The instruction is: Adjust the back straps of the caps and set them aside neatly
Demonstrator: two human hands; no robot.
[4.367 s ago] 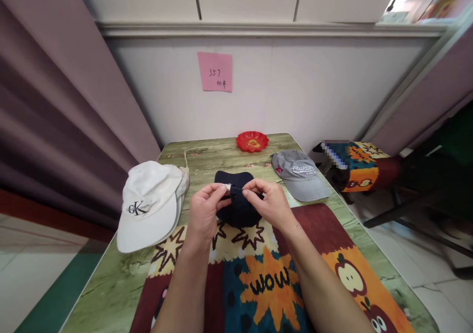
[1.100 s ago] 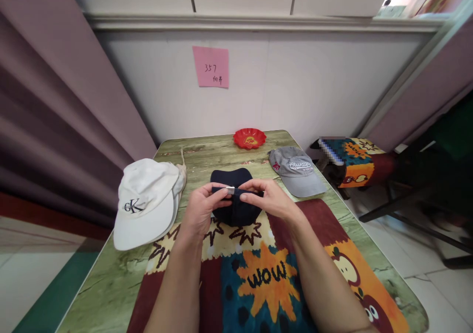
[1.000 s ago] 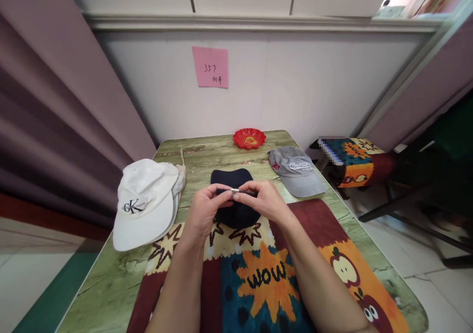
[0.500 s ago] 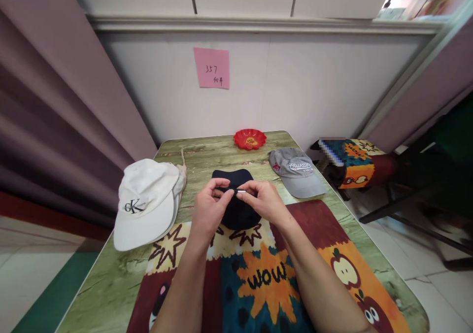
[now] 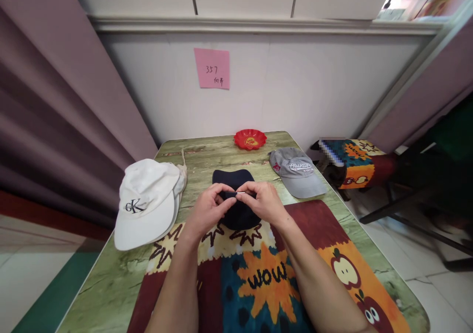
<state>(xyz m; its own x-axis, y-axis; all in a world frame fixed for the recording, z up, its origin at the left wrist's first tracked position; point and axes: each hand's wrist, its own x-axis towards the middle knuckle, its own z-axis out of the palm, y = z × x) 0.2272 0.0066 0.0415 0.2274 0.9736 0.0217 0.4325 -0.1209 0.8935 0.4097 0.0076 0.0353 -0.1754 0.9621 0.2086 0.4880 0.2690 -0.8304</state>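
Observation:
A dark navy cap [image 5: 240, 215] lies at the middle of the table, its brim pointing toward the wall. Over it, my left hand [image 5: 210, 207] pinches one end of a thin dark strap that has a small shiny metal piece [image 5: 241, 192]. My right hand [image 5: 261, 200] pinches the strap at that metal piece, fingertips almost touching those of my left hand. Whether the strap belongs to the cap is partly hidden by my fingers.
White caps [image 5: 146, 200] sit stacked at the left, a grey cap [image 5: 299, 173] at the right. Near the wall is a red dish [image 5: 250, 139]. A patterned mat [image 5: 266, 279] covers the near part of the table [image 5: 207, 155]. A stool [image 5: 360, 163] stands beyond the right edge.
My left hand has shifted slightly down and to the left, its wrist lower. My right hand has barely moved, and both still pinch the strap.

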